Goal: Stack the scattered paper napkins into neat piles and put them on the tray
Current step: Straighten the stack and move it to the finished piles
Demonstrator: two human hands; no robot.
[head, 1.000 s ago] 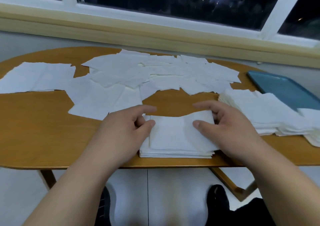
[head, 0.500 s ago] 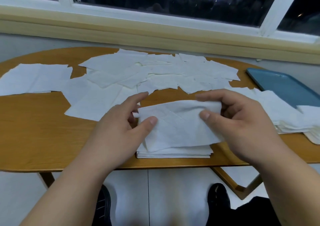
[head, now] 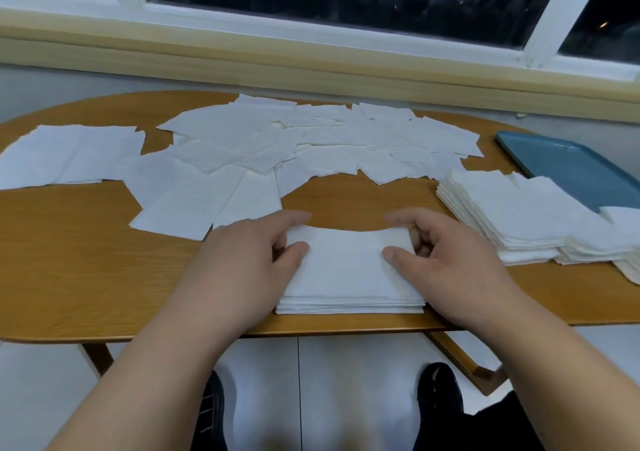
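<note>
Through the head camera I look down on an oval, wood-grain surface (head: pixel 69 260) set against a cream sill under a white-framed window (head: pixel 547 25) with dark panes. Pale floor tiles and a black shoe (head: pixel 438 395) show below its near edge. The scattered napkins (head: pixel 242 146), thin, soft, white squares with faint creases, overlap in a loose sheet across the far half. At the right a smooth teal tray (head: pixel 571 166) with rounded corners lies flat, and thick finished piles (head: pixel 512 215) sit just in front of it, layered edges showing. The near pile (head: pixel 349 277) lies squared at the front edge, between my two grips. The left grip (head: pixel 242 263) pinches its left side, thumb on top and forefinger along the far edge. The right grip (head: pixel 450 263) is curled round the far right corner, thumb pressing the top sheet.
</note>
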